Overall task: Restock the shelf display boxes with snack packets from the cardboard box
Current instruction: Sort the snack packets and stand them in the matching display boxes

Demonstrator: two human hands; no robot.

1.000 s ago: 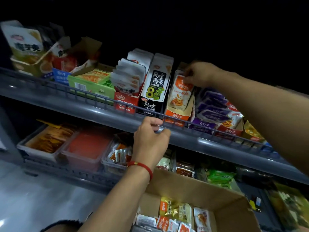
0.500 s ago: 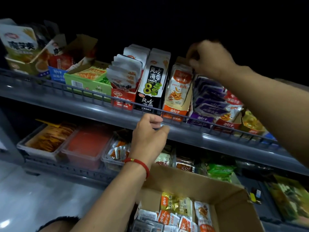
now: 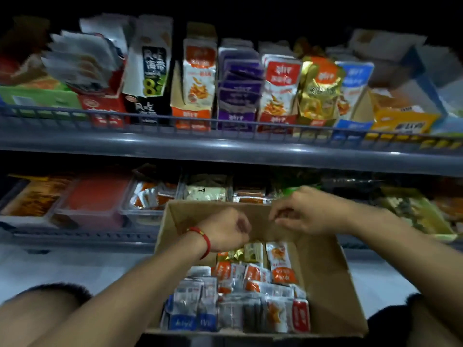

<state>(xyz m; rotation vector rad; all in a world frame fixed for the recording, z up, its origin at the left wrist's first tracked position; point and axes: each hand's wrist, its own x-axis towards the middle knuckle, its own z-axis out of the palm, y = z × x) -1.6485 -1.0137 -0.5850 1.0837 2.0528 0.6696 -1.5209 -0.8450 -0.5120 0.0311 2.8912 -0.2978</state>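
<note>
Hands meet at the middle of the frame, above the open cardboard box [image 3: 323,284]. The left hand [image 3: 226,232], a red string bracelet [image 3: 204,240] at its wrist, has its grip curled together on nothing I can make out. The right hand [image 3: 308,211] spreads loosely bent fingers [image 3: 278,212] over the box's far wall, its grip apart. Snack packets [image 3: 240,301] fill the box floor at lower centre. Across the top of the frame, display boxes [image 3: 191,116] stand packed in a row behind the shelf rail [image 3: 225,144]. Clear tubs [image 3: 92,204] sit on the lower shelf at left.
</note>
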